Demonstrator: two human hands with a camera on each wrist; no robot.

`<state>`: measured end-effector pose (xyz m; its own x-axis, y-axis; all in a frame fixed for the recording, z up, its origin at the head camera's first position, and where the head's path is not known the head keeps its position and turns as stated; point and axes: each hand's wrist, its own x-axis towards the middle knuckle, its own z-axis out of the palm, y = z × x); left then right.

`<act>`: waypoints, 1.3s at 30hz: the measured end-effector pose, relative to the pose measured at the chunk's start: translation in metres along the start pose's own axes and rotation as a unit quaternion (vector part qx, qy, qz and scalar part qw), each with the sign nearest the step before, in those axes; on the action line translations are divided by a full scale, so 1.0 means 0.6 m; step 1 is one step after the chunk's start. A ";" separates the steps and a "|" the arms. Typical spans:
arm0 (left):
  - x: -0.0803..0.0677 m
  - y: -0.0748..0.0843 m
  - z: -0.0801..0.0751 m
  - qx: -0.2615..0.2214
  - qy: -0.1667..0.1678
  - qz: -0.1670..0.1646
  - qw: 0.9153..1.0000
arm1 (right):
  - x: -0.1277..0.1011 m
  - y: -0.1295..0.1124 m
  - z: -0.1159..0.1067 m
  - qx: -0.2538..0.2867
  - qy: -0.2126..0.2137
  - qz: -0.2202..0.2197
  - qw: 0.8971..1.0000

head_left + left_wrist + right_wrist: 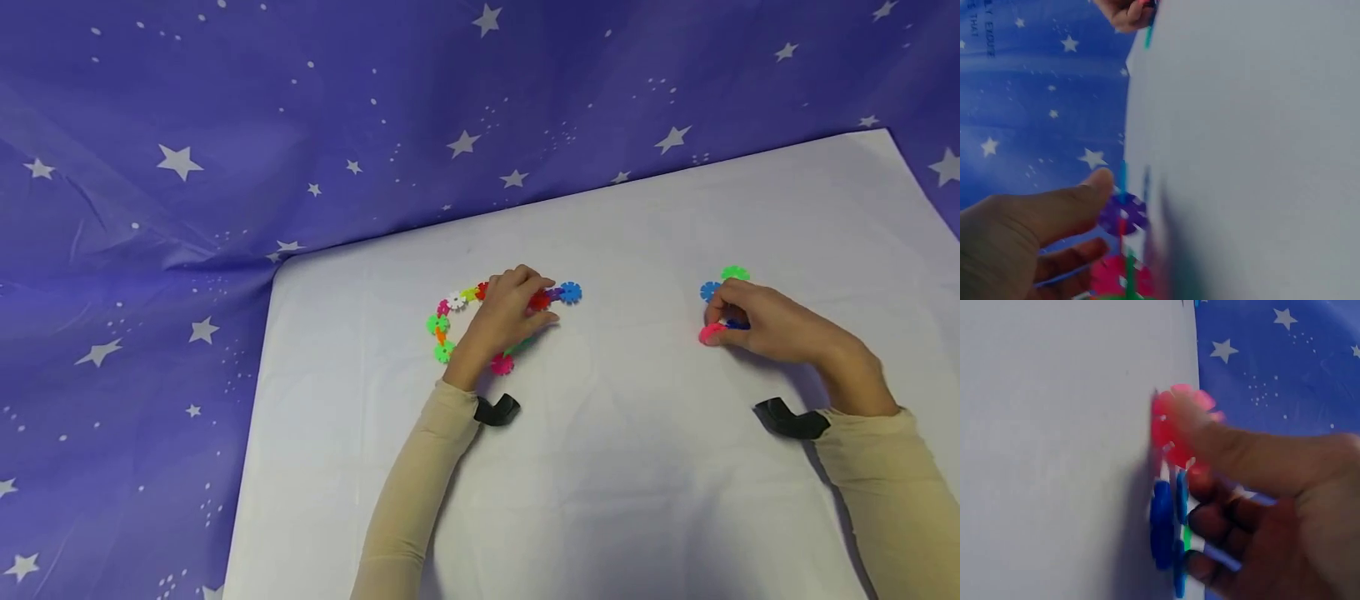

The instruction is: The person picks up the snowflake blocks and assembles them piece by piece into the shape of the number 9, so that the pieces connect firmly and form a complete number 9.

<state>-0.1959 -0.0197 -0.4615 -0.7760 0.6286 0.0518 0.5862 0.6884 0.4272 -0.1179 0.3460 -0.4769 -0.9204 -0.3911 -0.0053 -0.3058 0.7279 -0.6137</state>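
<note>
A curved chain of linked snowflake-shaped plastic discs (438,323), in green, orange, pink, white, yellow and red, lies on the white table. My left hand (504,312) is over the chain, its fingers spread near the red disc (539,301). In the left wrist view the thumb is beside a purple disc (1124,214); part of the chain is hidden under the hand. Farther right, my right hand (776,323) pinches a pink disc (1165,428) between thumb and fingers. Dark blue discs (1161,525) lie just beside its fingers.
A light blue disc (708,291) and a green disc (735,272) lie just beyond the right hand. Black straps (497,410) stick out from both sleeves. Behind the white table (615,467) hangs a blue star-patterned cloth (405,108).
</note>
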 end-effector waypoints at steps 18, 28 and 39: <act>0.029 0.000 0.034 0.012 -0.005 -0.037 0.999 | 0.152 -0.128 0.115 0.074 0.107 0.021 0.991; 0.035 0.000 0.037 0.017 0.002 -0.022 1.000 | 0.159 -0.124 0.134 0.047 0.128 0.019 0.991; 0.037 -0.004 0.041 -0.014 0.001 -0.012 1.000 | 0.157 -0.104 0.134 0.107 0.099 -0.022 0.989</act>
<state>-0.2088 0.0015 -0.4834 -0.7898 0.6119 0.0429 0.5611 0.6924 0.4535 -0.1656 0.2184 -0.5029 -0.9434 -0.2861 0.1676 -0.3078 0.5677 -0.7635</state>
